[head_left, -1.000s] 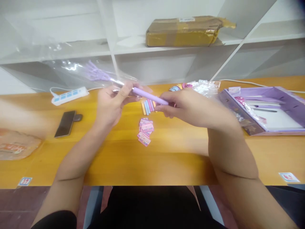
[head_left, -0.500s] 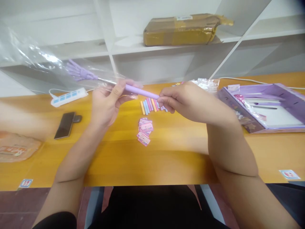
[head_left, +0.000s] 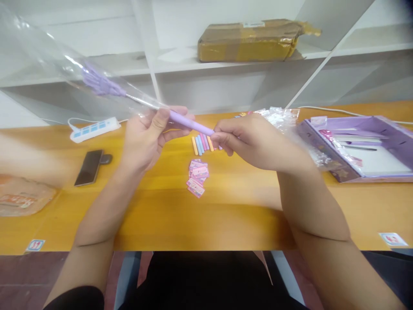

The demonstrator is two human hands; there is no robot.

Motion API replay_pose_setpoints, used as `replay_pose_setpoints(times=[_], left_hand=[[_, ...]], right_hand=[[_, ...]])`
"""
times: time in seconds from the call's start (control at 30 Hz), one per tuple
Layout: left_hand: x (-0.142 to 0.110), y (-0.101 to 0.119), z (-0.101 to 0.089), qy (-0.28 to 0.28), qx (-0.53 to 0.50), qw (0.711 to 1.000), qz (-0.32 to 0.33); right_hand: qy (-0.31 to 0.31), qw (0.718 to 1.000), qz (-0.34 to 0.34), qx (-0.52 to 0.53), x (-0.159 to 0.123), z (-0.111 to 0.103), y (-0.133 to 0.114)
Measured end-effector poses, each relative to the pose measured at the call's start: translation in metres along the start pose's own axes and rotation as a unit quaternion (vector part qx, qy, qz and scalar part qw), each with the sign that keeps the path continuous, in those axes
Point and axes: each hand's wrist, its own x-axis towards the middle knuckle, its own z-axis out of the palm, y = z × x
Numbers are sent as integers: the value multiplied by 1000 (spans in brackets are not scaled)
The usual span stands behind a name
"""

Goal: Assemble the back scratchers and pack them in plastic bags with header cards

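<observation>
A purple back scratcher (head_left: 193,125) with a hand-shaped head and a thin metal rod slants across in front of me. A long clear plastic bag (head_left: 69,64) surrounds its head and rod, reaching up to the left. My left hand (head_left: 148,133) is closed around the bag and the scratcher where rod meets handle. The handle's lower end is pinched between thumb and fingers of my right hand (head_left: 247,137). Below the handle lie several coloured sticks (head_left: 202,144), partly hidden by my right hand. Nearer me is a loose pile of small pink cards (head_left: 197,176).
On the right stands an open purple box (head_left: 348,165) with pens and packets inside. Clear plastic packets (head_left: 279,116) lie beside it. To the left are a phone (head_left: 88,168), a power strip (head_left: 95,130) and an orange packet (head_left: 24,196). A taped parcel (head_left: 248,41) rests on the shelf.
The scratcher's head and the bag have tilted slightly upward at the left. Both hands keep their hold on the scratcher. The view has shifted a little.
</observation>
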Motion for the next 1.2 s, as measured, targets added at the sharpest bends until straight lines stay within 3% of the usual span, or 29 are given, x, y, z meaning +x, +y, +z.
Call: replay_pose_setpoints(times=[0.13,0.27,0.57,0.67,0.87,1.03,1.2], left_hand=[[0,3,-2,-23,2,998,-52],[-3,12,0,-94,3,990,-109],[0,19,-13,-193,18,975,-112],[2,21,-13,-168,6,980,-105],[2,16,-6,-34,-8,999,-36],[3,2,-3,-67,25,997,11],[0,-7,2,-119,55,991,-28]], right_hand=[[9,1000,15,7,1,6,-2],[34,999,29,-18,2,7,-5],[94,993,64,-29,-2,-4,-5],[98,991,91,-22,-3,-7,-6],[87,993,83,-18,0,-5,-1],[88,996,-15,-30,7,9,11],[94,994,-59,-10,10,20,16]])
